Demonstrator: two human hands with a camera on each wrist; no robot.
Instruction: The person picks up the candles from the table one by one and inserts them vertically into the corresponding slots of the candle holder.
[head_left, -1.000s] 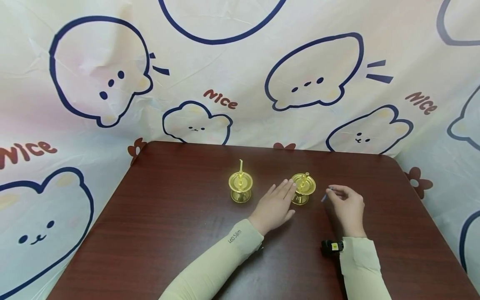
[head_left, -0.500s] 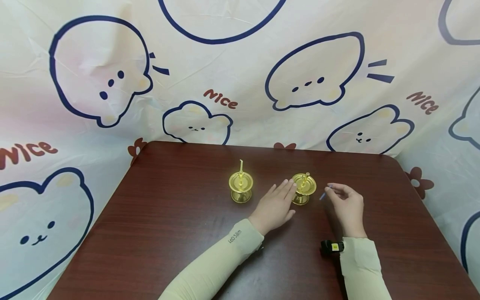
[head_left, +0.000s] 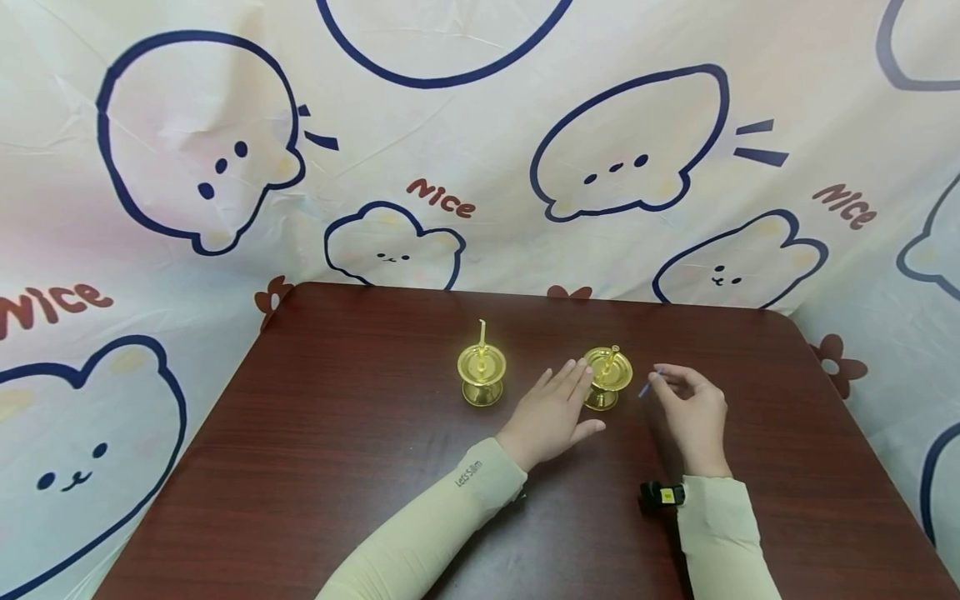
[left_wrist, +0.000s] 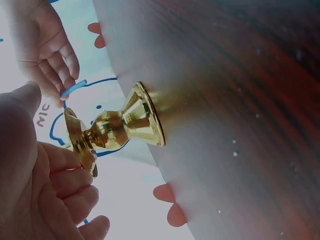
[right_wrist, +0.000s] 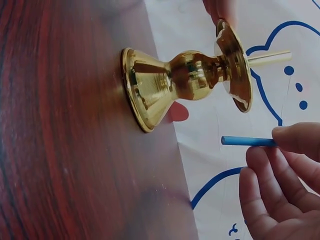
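We see a cream fabric backdrop printed with navy-outlined cartoon animals (head_left: 495,142) behind a dark reddish-brown table with a wood-grain top (head_left: 337,483). Two long pale-green sleeves (head_left: 431,525) reach in over the tabletop. The person's left hand (head_left: 546,417) lies with its fingers extended and its thumb out to one side, fingertips at the dish rim of one holder, gripping nothing. Just beyond that holder, on its right, we find the right hand (head_left: 693,417), thumb brought against the fingertips. Two shiny gold metal holders stand upright and well apart on the table, each a round dish on a flared foot: the right holder (head_left: 602,398) between the hands, the left holder (head_left: 482,392) to the left of the left hand. We note a small black device with a yellow patch (head_left: 662,495) at the right wrist. A thin yellowish rod (head_left: 482,332) rises from the left holder, and a short gold tube (right_wrist: 270,58) from the right one. Between right thumb and fingers we see a slender blue stick (right_wrist: 247,141) pinched, near the right holder and apart from it.
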